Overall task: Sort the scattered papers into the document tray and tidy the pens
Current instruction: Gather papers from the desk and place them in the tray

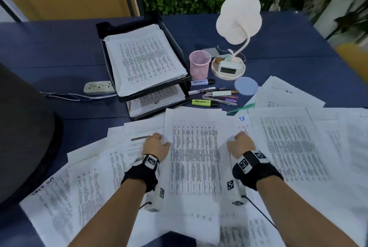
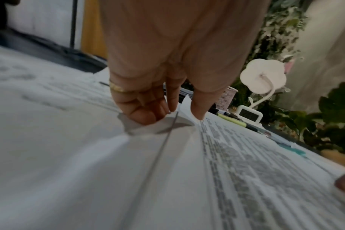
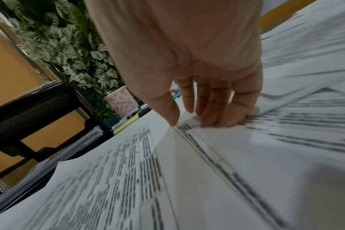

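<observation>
A printed sheet [image 1: 195, 157] lies in front of me on top of many scattered papers [image 1: 294, 147]. My left hand [image 1: 157, 144] pinches its left edge, thumb on top and fingers curled under [image 2: 173, 118]. My right hand [image 1: 240, 143] pinches the right edge the same way [image 3: 191, 123]. The sheet's far end is lifted slightly off the pile. The black two-tier document tray [image 1: 111, 27] stands behind, both tiers holding papers. Several pens and highlighters [image 1: 215, 95] lie loose to the right of the tray, in front of a pink mesh pen cup [image 1: 199, 64].
A white flower-shaped lamp [image 1: 239, 19] with a small clock in its base stands behind the pens, with a round blue coaster [image 1: 246, 85] beside it. A power strip [image 1: 97, 88] with cables lies left of the tray. A dark rounded object [image 1: 22, 131] fills the left edge.
</observation>
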`<state>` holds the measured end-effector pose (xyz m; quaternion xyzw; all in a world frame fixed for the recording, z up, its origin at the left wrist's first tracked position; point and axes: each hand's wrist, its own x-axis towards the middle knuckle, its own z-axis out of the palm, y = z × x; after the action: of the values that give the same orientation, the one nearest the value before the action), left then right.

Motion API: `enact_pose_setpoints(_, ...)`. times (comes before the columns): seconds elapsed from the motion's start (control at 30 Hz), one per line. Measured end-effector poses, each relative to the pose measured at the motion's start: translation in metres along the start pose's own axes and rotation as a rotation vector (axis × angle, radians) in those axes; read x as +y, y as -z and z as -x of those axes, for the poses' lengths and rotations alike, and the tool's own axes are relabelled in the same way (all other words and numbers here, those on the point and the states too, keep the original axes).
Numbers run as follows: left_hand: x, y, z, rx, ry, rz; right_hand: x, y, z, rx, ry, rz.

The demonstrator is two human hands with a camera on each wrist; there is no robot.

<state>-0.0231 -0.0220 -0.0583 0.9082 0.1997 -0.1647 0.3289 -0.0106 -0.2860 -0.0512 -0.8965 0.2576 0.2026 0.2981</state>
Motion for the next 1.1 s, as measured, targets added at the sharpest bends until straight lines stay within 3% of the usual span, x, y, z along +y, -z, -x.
enact_pose_setpoints(0.1, 0.007, -0.008, 0.006, -0.027, 0.029, 0.113, 0.013, 0.0, 0.005, -0.099, 0.055, -0.035)
enact_pose_setpoints(0.2, 0.016, -0.011, 0.016, 0.02, -0.114, 0.197, 0.021, 0.006, 0.005, -0.147, 0.095, -0.103)
enact_pose_setpoints(0.37, 0.027, -0.002, 0.026, 0.039, -0.279, 0.553, 0.028, 0.012, 0.002, -0.174, 0.053, -0.356)
enact_pose_setpoints(0.5, 0.037, 0.008, 0.028, 0.071, -0.236, 0.817, 0.021, 0.017, 0.012, -0.256, 0.134, -0.521)
enact_pose_setpoints(0.57, 0.041, 0.01, 0.028, 0.001, -0.169, 0.895, 0.015, 0.019, 0.017, -0.259, 0.162, -0.596)
enact_pose_setpoints(0.67, 0.043, 0.007, 0.029, -0.078, -0.126, 0.789, 0.007, 0.02, 0.018, -0.177, 0.22, -0.618)
enact_pose_setpoints(0.77, 0.049, 0.009, 0.028, 0.033, -0.165, 0.642, -0.004, 0.03, 0.022, -0.095, 0.264, -0.678)
enact_pose_setpoints(0.87, 0.066, 0.023, 0.029, 0.171, -0.24, 0.697, -0.025, 0.05, 0.03, -0.025, 0.368, -0.712)
enact_pose_setpoints(1.1, 0.122, 0.065, 0.056, 0.357, -0.473, 0.84, -0.072, 0.084, 0.06, 0.226, 0.681, -0.791)
